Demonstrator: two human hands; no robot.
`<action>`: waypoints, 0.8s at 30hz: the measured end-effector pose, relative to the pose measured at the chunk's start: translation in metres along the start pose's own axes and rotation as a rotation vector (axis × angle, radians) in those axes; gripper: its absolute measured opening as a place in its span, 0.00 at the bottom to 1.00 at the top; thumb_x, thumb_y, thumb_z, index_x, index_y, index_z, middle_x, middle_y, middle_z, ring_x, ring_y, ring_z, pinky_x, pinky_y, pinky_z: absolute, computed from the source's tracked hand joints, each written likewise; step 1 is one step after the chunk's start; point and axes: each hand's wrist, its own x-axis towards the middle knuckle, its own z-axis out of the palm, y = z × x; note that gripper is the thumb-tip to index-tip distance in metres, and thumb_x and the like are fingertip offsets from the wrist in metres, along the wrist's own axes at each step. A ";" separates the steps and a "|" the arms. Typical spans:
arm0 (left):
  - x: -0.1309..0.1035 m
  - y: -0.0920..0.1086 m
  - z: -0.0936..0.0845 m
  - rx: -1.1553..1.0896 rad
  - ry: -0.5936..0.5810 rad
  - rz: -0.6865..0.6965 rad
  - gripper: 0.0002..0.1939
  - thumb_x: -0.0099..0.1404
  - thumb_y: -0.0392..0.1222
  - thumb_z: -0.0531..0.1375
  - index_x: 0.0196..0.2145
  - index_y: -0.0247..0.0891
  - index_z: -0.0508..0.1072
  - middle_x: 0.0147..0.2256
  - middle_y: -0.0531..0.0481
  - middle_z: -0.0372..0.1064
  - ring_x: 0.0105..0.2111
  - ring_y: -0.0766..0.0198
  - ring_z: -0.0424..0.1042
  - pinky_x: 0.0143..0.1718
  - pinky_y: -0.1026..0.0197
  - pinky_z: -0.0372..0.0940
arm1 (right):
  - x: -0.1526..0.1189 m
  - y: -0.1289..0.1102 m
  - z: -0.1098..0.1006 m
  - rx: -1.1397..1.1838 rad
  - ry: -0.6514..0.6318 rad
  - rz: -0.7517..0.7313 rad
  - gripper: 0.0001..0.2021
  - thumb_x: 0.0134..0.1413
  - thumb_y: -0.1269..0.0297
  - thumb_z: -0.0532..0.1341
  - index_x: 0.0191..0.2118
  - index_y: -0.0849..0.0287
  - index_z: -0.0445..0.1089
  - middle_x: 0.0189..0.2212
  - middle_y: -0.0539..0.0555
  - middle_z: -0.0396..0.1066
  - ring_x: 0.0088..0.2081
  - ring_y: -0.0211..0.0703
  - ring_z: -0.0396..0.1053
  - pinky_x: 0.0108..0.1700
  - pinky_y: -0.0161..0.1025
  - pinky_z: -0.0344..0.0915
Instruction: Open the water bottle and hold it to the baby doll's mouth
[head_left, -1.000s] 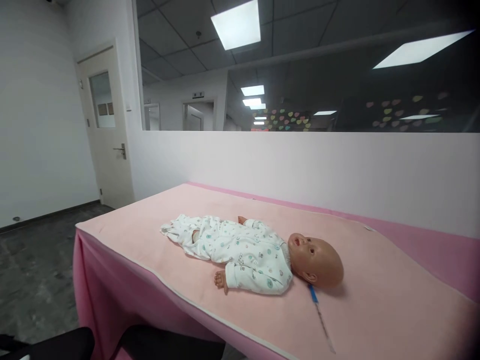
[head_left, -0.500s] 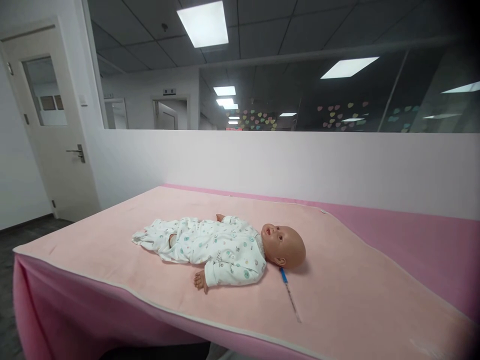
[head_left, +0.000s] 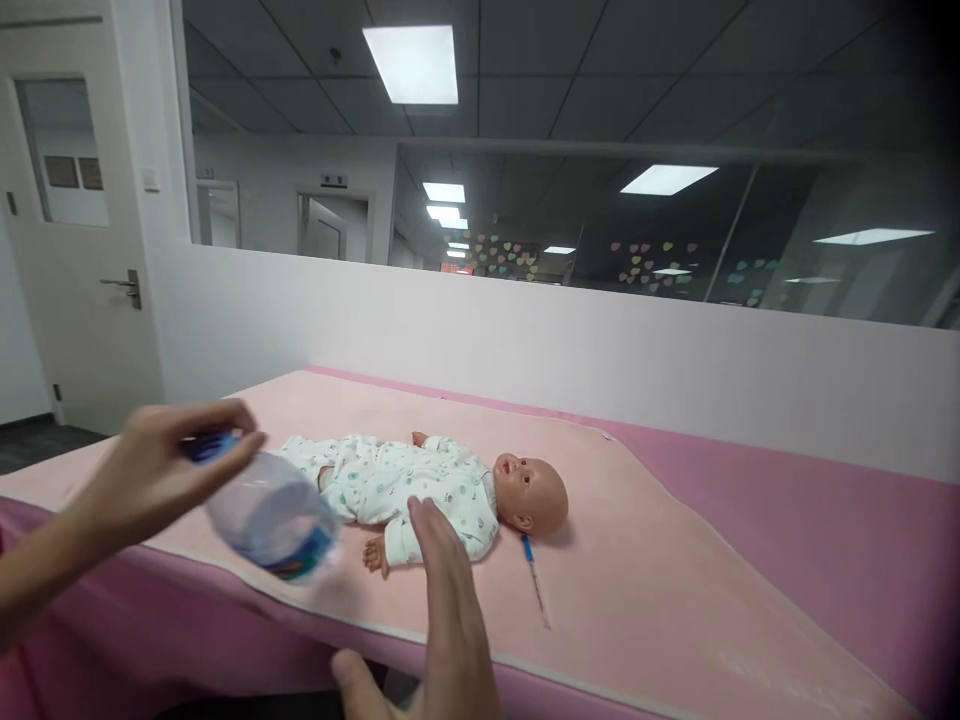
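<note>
pink table (head_left: pixel 787 560) with a peach mat (head_left: pixel 645 590) sits against a low white wall (head_left: pixel 570 350) with dark glass above, door (head_left: pixel 75 250) off to the left. a doll (head_left: pixel 442 490) lies on its back on the mat, thermometer (head_left: pixel 535 585) just beside its head. left hand (head_left: pixel 154 470) comes in from the left, fingers clamped round the cap end of a blurry bottle (head_left: pixel 266 515), tilted over the table's near edge. right hand (head_left: pixel 442 610) is raised flat, fingers together, holding nothing.

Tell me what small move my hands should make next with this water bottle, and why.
Probably bring the open right hand under the bottle to steady it. The left hand grips only its cap end, and the bottle hangs tilted and blurred over the table edge, close to the doll.
</note>
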 end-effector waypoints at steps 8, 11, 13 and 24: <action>0.019 0.081 0.039 -0.300 -0.358 0.217 0.13 0.56 0.42 0.51 0.17 0.34 0.64 0.15 0.55 0.55 0.18 0.74 0.52 0.19 0.70 0.49 | 0.008 -0.012 0.016 0.048 0.203 0.303 0.53 0.26 0.59 0.68 0.60 0.62 0.41 0.46 0.60 0.64 0.46 0.56 0.65 0.44 0.47 0.67; 0.023 0.089 0.037 -0.360 -0.430 0.265 0.14 0.57 0.45 0.52 0.20 0.34 0.68 0.18 0.53 0.62 0.20 0.73 0.58 0.22 0.70 0.54 | -0.004 -0.011 0.013 0.246 0.173 0.422 0.49 0.25 0.61 0.68 0.58 0.60 0.49 0.46 0.59 0.64 0.45 0.54 0.66 0.43 0.43 0.67; 0.031 0.089 0.037 -0.444 -0.467 0.297 0.14 0.57 0.47 0.53 0.27 0.36 0.73 0.24 0.51 0.68 0.25 0.69 0.64 0.27 0.68 0.59 | -0.006 -0.008 0.011 0.466 0.131 0.477 0.46 0.26 0.58 0.68 0.56 0.60 0.52 0.48 0.59 0.63 0.46 0.53 0.65 0.44 0.40 0.67; 0.058 0.078 0.069 -1.173 -0.809 0.009 0.21 0.53 0.41 0.58 0.45 0.34 0.69 0.33 0.42 0.73 0.45 0.52 0.68 0.43 0.54 0.64 | 0.051 0.001 0.004 0.811 -0.131 0.392 0.34 0.36 0.58 0.65 0.53 0.56 0.57 0.43 0.54 0.66 0.43 0.43 0.67 0.42 0.36 0.67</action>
